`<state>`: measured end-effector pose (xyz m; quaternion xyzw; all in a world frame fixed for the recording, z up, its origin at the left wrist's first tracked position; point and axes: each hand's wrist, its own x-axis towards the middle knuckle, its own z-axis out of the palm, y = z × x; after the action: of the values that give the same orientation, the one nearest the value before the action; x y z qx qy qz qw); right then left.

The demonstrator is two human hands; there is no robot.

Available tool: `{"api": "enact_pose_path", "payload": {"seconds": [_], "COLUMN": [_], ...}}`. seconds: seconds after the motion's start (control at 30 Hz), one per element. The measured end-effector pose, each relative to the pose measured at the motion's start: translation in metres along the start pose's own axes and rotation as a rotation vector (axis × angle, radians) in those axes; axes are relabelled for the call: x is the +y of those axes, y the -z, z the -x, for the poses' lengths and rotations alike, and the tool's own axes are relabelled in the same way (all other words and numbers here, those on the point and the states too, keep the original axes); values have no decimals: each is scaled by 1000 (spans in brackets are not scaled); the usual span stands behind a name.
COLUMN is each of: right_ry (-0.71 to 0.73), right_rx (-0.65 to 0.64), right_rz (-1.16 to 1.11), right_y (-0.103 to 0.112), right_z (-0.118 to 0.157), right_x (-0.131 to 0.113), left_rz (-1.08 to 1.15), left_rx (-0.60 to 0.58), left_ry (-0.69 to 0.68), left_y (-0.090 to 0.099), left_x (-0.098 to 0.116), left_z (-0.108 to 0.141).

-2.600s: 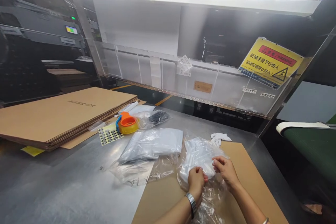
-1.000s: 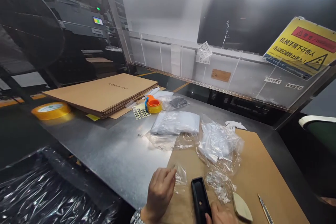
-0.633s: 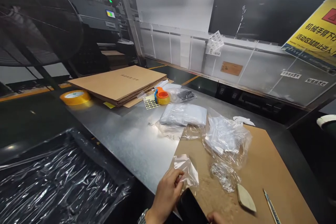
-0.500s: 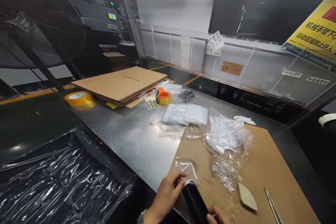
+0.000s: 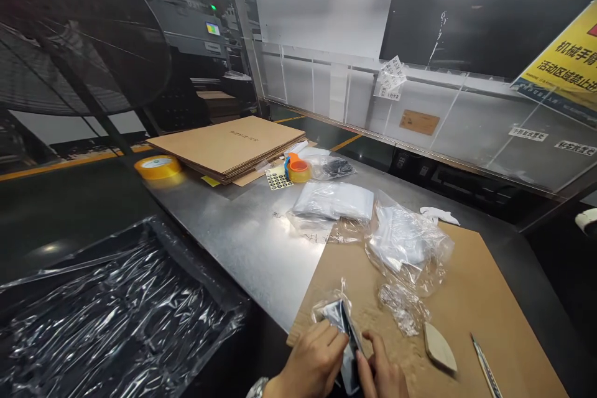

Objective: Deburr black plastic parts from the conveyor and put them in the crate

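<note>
At the cardboard's near edge, a long black piece [image 5: 349, 374] sits inside a clear plastic bag [image 5: 344, 293]. My left hand [image 5: 318, 353] is closed, its fingers bunched on the bag along the left side of the piece. From the right, my right hand [image 5: 381, 370] grips the piece, thumb and fingers pressed to its edge. The lower end of the piece runs out of view between my hands. To the right lie a crumpled clear wrapper [image 5: 405, 308], a beige wedge-shaped block [image 5: 439, 348] and a slim cutter knife [image 5: 485, 365].
Bags of white material [image 5: 333, 202] lie on the metal table [image 5: 224, 224] and a cardboard sheet [image 5: 485, 298]. Farther back are a tape dispenser [image 5: 297, 169], a yellow tape roll [image 5: 158, 168] and stacked cardboard [image 5: 228, 143]. A bin lined with black plastic [image 5: 116, 317] stands left.
The black piece has gone into the clear bag. My left hand has moved from the bag's mouth down along the piece, and my right hand has risen beside it. The view has shifted slightly.
</note>
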<state>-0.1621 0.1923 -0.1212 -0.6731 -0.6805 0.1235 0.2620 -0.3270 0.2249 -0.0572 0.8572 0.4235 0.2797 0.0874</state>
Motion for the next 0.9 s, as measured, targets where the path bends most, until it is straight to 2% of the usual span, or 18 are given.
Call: {"api": "enact_pose_path", "payload": {"seconds": [0.07,0.1,0.2,0.27,0.4,0.53,0.6,0.67,0.7,0.77,0.8,0.83,0.87,0.9], "right_ry": [1,17,120,181,259,337,348,274,206,66,22,-12,-36,-53], "right_rx": [-24,-35,-89,-131,-221,-302,-388,-533,-589,-629,-613,-595,-580,-568], "right_rz": [-99,-78,133,217,134,77,-12,-252,-402,-680,-779,-868,-949,-1018], "right_y": [9,16,42,62,95,115,122,126,127,125,121,115,108,98], "right_z": [-9,-14,-29,-41,-72,-96,-100,-101,-100,-98,-97,-94,-91,-87], "right_x": [-7,-13,-35,-51,-73,-82,-88,-96,-101,-113,-119,-125,-132,-139], "left_rz": [22,39,77,55,24,44,102,359,587,1092,1294,1382,1399,1423], "left_rx": [-8,-14,-56,-74,-56,-34,-10,9,45,194,326,433,480,468], "left_ry": [-14,-15,-26,31,193,232,255,332,406,594,698,779,839,892], "left_y": [9,15,31,41,61,86,102,116,121,122,118,111,102,92], "left_x": [4,6,12,13,6,0,-1,-5,-8,-16,-20,-22,-23,-22], "left_z": [0,-1,-7,-15,-29,-37,-39,-39,-38,-30,-24,-15,-6,5]}}
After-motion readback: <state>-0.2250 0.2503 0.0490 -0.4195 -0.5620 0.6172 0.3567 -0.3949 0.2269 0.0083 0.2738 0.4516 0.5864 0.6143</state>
